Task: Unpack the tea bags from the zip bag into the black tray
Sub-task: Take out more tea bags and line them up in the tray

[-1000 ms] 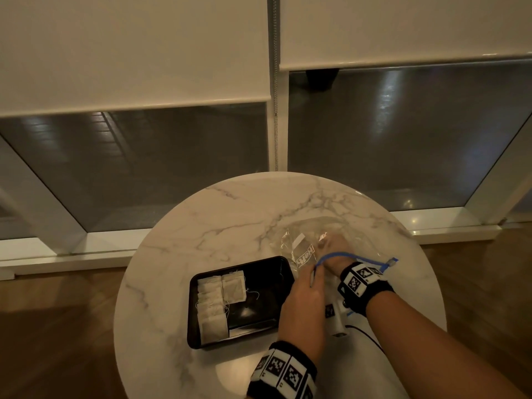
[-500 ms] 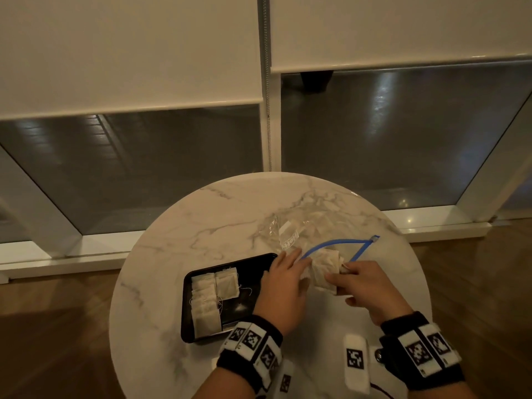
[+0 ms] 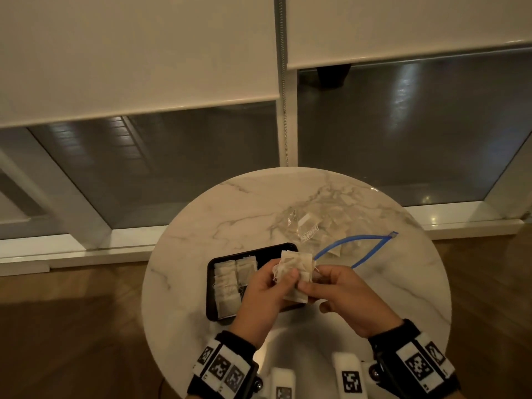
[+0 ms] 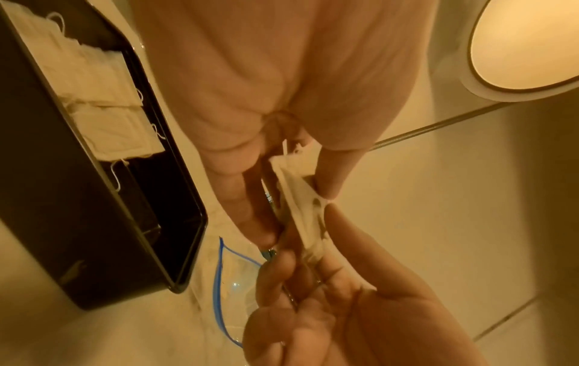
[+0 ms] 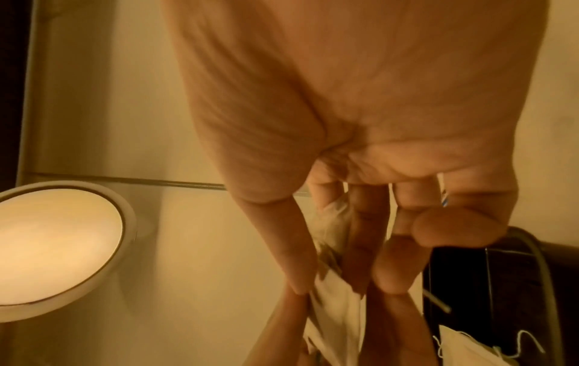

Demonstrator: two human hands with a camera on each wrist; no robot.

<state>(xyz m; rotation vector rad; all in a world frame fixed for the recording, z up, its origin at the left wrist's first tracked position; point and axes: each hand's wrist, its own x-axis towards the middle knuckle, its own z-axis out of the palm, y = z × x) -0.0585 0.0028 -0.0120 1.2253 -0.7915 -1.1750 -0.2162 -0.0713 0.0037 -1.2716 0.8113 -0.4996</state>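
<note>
Both hands meet above the near half of the desk (image 3: 201, 220). The left hand (image 3: 266, 295) and right hand (image 3: 342, 298) each pinch the same small bunch of tea bags (image 3: 298, 267) between thumb and fingers, so the bunch is suspended between them, over the right end of the tray (image 3: 211, 286). In the left wrist view the thumb and fingers of both hands clamp the white paper from opposite sides. The black tray lies just beyond the left hand; tea bags lie in rows in its left part. Farther back, right of the tray, the zip bag (image 3: 331, 223) lies flat with its blue-edged mouth open toward the hands and more tea bags inside. Its printed label cannot be read.
</note>
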